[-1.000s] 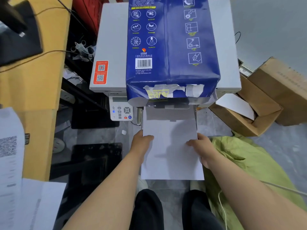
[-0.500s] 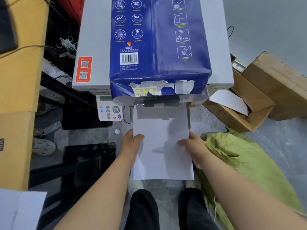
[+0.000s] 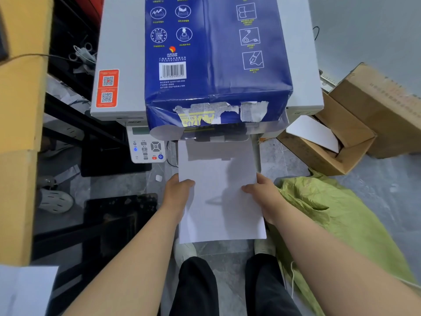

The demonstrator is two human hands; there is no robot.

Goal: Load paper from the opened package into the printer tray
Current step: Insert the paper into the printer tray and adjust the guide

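A blue paper package (image 3: 216,60) with a torn front end lies on top of the white printer (image 3: 118,65). Below the printer's front, a stack of white paper (image 3: 218,190) sticks out toward me, its far end under the printer's front edge. My left hand (image 3: 178,192) grips the stack's left edge with the thumb on top. On the opposite edge my right hand (image 3: 262,192) holds it the same way. The tray itself is mostly hidden under the paper.
The printer's control panel (image 3: 147,147) is left of the paper. Open cardboard boxes (image 3: 330,144) stand at the right, a green cloth (image 3: 330,213) lies beside my right arm. A yellow desk (image 3: 20,110) and dark shelving fill the left. My legs and shoes are below.
The view has shifted so the printer sits further left in frame. My hands keep hold of the stack, whose far end stays under the printer's front.
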